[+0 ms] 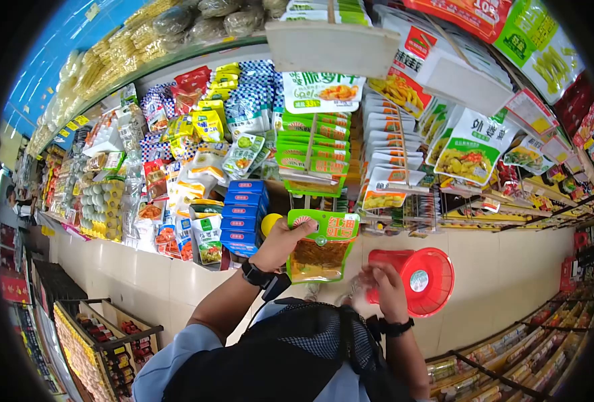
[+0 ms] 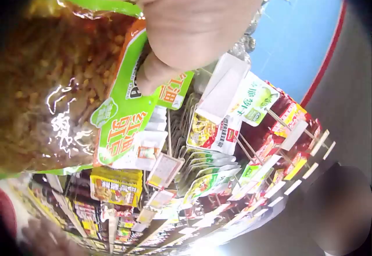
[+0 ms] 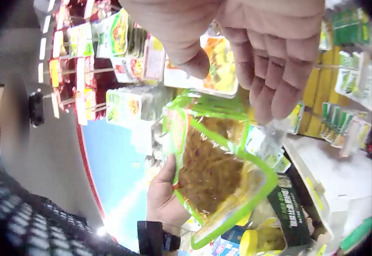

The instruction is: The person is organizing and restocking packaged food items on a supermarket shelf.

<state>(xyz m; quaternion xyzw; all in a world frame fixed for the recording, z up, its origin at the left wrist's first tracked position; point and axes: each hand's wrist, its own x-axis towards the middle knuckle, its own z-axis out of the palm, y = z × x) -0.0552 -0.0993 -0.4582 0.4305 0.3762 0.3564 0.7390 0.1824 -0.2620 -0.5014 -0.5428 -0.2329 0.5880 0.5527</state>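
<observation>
My left hand grips a green-edged food packet by its upper corner, thumb across the front. Brown shredded food shows through its clear window, which fills much of the left wrist view. Seen from the right wrist, the packet hangs tilted in front of the shelves. My right hand is held apart from it, beside a red plastic basket. Its fingers are loosely extended in the right wrist view, with nothing in them. Similar green packets hang on a hook straight ahead.
White and orange packets hang to the right of the green ones. Blue boxes are stacked at the left, next to a yellow round lid. A blank white card juts out above. Behind me stands a wooden display bin.
</observation>
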